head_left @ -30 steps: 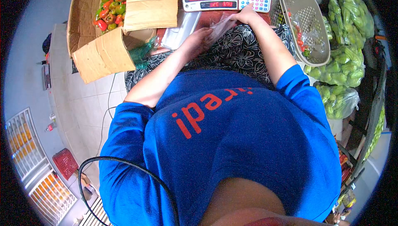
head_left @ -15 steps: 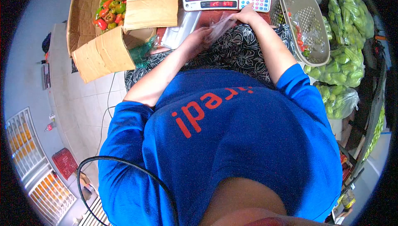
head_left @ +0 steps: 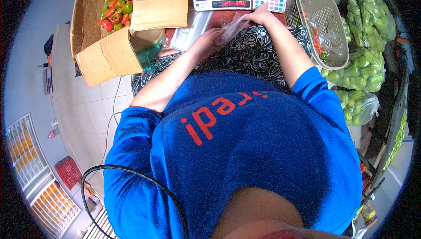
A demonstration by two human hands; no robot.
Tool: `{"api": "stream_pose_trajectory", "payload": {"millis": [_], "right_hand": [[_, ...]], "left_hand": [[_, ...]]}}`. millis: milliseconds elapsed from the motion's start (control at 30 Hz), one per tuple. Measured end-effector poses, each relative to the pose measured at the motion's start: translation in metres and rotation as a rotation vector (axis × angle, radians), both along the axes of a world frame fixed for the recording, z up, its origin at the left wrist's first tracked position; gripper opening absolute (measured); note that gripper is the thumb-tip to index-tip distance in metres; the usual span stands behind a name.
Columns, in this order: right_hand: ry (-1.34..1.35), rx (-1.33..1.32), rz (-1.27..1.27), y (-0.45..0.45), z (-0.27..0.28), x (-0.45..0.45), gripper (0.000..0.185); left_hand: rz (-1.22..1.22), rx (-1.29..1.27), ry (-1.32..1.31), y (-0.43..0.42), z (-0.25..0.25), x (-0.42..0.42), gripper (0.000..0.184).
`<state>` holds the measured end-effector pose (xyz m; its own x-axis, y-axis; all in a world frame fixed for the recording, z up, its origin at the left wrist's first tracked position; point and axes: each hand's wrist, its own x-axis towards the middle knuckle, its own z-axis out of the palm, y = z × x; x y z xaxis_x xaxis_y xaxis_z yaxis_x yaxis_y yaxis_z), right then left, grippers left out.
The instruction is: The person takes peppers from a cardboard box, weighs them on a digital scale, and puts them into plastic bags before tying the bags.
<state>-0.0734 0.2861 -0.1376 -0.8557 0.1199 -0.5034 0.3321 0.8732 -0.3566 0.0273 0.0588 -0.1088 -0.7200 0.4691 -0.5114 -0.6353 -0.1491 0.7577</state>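
Note:
A thin clear plastic bag [head_left: 234, 27] stretches between my two hands, over my lap in patterned black-and-white cloth. My left hand [head_left: 212, 39] is closed on the bag's left end. At its other end my right hand [head_left: 259, 15] pinches the plastic, with one finger reaching to the keypad of the digital scale [head_left: 222, 5]. Red digits glow on the scale's display. Beside my left hand lies a stack of flat clear bags [head_left: 189, 36].
On the left stands an open cardboard box [head_left: 160, 4] of red and green peppers [head_left: 116, 17]. A grey perforated basket [head_left: 340, 61] is on the right, beside bags of green vegetables [head_left: 364, 70]. A black cable [head_left: 131, 171] loops at lower left.

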Motion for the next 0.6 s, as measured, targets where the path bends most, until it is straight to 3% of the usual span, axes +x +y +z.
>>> {"api": "stream_pose_trajectory", "payload": {"millis": [533,600], "right_hand": [[-0.036,0.022,0.093,0.008,-0.018,-0.013,0.134],[0.012,-0.012,0.116,0.013,-0.016,-0.011,0.134]], "left_hand": [[0.014,0.022,-0.017,-0.005,-0.035,-0.007,0.035],[0.039,0.000,-0.026,-0.002,-0.021,-0.004,0.035]]}}
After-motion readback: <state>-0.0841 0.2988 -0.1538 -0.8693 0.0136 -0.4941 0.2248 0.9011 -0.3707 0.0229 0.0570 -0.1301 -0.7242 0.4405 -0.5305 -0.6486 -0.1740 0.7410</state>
